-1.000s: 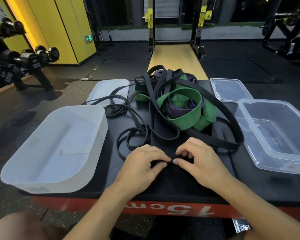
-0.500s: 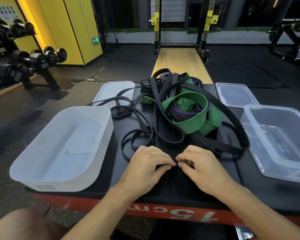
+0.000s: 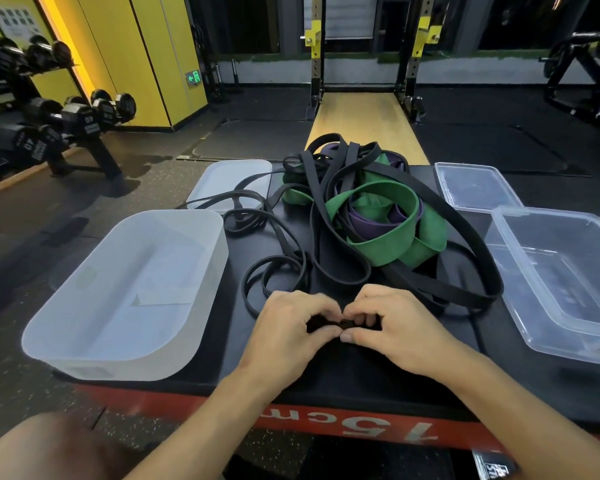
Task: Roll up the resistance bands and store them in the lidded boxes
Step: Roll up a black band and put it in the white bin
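A tangled heap of resistance bands lies on the black platform (image 3: 354, 372): thin black bands (image 3: 340, 271), a wide green band (image 3: 385, 244) and a purple band (image 3: 368, 221). My left hand (image 3: 291, 327) and my right hand (image 3: 395, 327) meet at the platform's near edge. Both pinch the end of a thin black band (image 3: 343, 323) between thumbs and fingertips, a small tight curl of it showing between them. An open frosted white box (image 3: 94, 306) stands at the left. An open clear box (image 3: 568, 289) stands at the right.
A frosted lid (image 3: 222, 178) lies behind the white box with black bands draped over it. A clear lid (image 3: 475, 187) lies behind the clear box. A dumbbell rack (image 3: 49, 126) stands far left. The platform's red front edge (image 3: 326, 420) runs below my wrists.
The view has shifted slightly. My fingertips have closed tighter on the black band's end, which now shows as a small curl between both hands.
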The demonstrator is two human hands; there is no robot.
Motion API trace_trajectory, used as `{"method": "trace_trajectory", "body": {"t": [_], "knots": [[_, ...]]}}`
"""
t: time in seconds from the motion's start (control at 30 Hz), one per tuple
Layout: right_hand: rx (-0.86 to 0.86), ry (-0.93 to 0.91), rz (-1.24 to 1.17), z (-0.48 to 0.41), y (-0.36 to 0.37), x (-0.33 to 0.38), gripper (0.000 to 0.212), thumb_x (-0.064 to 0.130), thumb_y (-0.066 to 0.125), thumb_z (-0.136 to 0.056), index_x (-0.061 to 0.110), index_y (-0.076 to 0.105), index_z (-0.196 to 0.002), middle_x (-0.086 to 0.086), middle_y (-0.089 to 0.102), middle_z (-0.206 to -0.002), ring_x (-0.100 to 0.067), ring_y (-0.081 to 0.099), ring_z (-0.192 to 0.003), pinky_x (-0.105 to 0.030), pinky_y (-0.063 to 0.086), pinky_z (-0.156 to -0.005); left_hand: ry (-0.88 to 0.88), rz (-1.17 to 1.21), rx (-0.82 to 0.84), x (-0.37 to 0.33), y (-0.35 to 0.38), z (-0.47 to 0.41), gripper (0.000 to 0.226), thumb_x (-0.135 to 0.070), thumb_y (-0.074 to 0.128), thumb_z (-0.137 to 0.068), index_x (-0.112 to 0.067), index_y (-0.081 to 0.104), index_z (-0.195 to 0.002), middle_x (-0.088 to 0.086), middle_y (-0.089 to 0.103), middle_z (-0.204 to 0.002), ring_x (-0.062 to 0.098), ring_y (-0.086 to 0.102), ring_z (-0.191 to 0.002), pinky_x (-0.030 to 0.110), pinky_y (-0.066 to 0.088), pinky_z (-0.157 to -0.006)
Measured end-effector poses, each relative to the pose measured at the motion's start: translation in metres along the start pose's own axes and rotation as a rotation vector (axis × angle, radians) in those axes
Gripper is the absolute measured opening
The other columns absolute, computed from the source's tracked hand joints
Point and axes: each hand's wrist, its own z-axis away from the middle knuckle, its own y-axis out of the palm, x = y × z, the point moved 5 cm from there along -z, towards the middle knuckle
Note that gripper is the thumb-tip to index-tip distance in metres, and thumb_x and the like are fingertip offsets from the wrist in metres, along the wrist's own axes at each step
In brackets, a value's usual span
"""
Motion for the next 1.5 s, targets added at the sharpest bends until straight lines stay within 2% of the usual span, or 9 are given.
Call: {"method": "trace_trajectory", "body": {"t": [0.17,0.3,0.4,0.6,0.83,1.0,1.07,1.23,1.5], "knots": [[0.107,-0.090,0.029,-0.003,-0.004,-0.001,0.015,0.030,0.080,-0.089,0.031,0.078,-0.104,0.016,0.060,-0.092,-0.010,0.060,-0.090,-0.012,0.043,-0.075,0.072,-0.021,0.038,-0.003,0.002,0.000,0.008,-0.034,0.075,-0.090,-0.037,0.080,-0.096,-0.024,0.071,-0.102,-0.003,0.060,-0.102,0.022,0.034,-0.096],[0.104,-0.100,0.088,0.003,-0.003,-0.002,0.017,0.034,0.073,-0.094,0.037,0.074,-0.110,0.020,0.058,-0.099,-0.009,0.055,-0.101,-0.019,0.044,-0.083,0.112,-0.069,0.047,-0.006,0.003,0.003,0.014,-0.033,0.072,-0.093,-0.037,0.079,-0.104,-0.023,0.071,-0.106,-0.003,0.059,-0.106,0.022,0.036,-0.100],[0.090,-0.078,0.118,0.005,-0.001,-0.002,0.017,0.035,0.071,-0.096,0.039,0.071,-0.113,0.021,0.054,-0.100,-0.006,0.051,-0.104,-0.014,0.040,-0.083,0.127,-0.096,0.032,-0.007,0.003,0.004,0.015,-0.032,0.070,-0.094,-0.036,0.079,-0.105,-0.022,0.071,-0.106,-0.002,0.060,-0.105,0.027,0.040,-0.098],[-0.020,-0.073,0.244,0.015,0.006,0.009,0.019,0.034,0.068,-0.096,0.034,0.073,-0.114,0.021,0.048,-0.088,-0.001,0.046,-0.091,-0.020,0.043,-0.078,0.193,-0.168,0.010,-0.013,0.004,0.006,0.014,-0.027,0.068,-0.095,-0.029,0.079,-0.104,-0.017,0.071,-0.099,0.006,0.061,-0.098,0.035,0.048,-0.087],[-0.029,-0.047,0.202,0.015,0.002,0.011,0.022,0.034,0.070,-0.096,0.039,0.074,-0.116,0.021,0.050,-0.085,0.000,0.048,-0.091,-0.018,0.040,-0.075,0.124,-0.090,0.040,-0.010,0.004,0.003,0.009,-0.026,0.070,-0.094,-0.030,0.074,-0.101,-0.019,0.068,-0.101,0.003,0.059,-0.103,0.036,0.047,-0.092],[0.001,0.028,0.142,0.009,0.000,0.004,0.045,0.066,0.074,-0.075,0.040,0.071,-0.112,0.018,0.052,-0.088,0.000,0.050,-0.090,-0.019,0.041,-0.072,0.106,-0.041,0.065,-0.006,0.003,-0.002,0.010,-0.024,0.074,-0.091,-0.030,0.075,-0.099,-0.018,0.070,-0.100,0.001,0.060,-0.103,0.036,0.045,-0.097],[-0.005,0.048,0.165,0.003,-0.001,0.004,0.049,0.071,0.074,-0.068,0.036,0.068,-0.101,0.015,0.053,-0.086,-0.002,0.050,-0.086,-0.022,0.044,-0.070,0.111,-0.023,0.083,-0.005,0.002,-0.003,0.008,-0.025,0.073,-0.091,-0.030,0.075,-0.098,-0.018,0.070,-0.099,0.000,0.059,-0.102,0.034,0.043,-0.098],[0.022,-0.034,0.140,-0.002,-0.001,0.005,0.032,0.057,0.080,-0.077,0.032,0.060,-0.078,0.014,0.052,-0.078,-0.009,0.052,-0.081,-0.019,0.041,-0.065,0.133,0.027,0.115,-0.004,0.001,-0.003,0.011,-0.024,0.073,-0.093,-0.031,0.077,-0.100,-0.021,0.072,-0.102,-0.003,0.059,-0.105,0.022,0.038,-0.099],[0.132,-0.124,0.165,0.002,-0.006,0.005,0.015,0.043,0.076,-0.089,0.030,0.068,-0.089,0.014,0.054,-0.084,-0.009,0.056,-0.083,-0.019,0.045,-0.070,0.161,-0.001,0.114,-0.005,0.005,0.001,0.018,-0.030,0.070,-0.095,-0.031,0.077,-0.111,-0.020,0.071,-0.107,-0.001,0.058,-0.107,0.031,0.045,-0.097]]}}
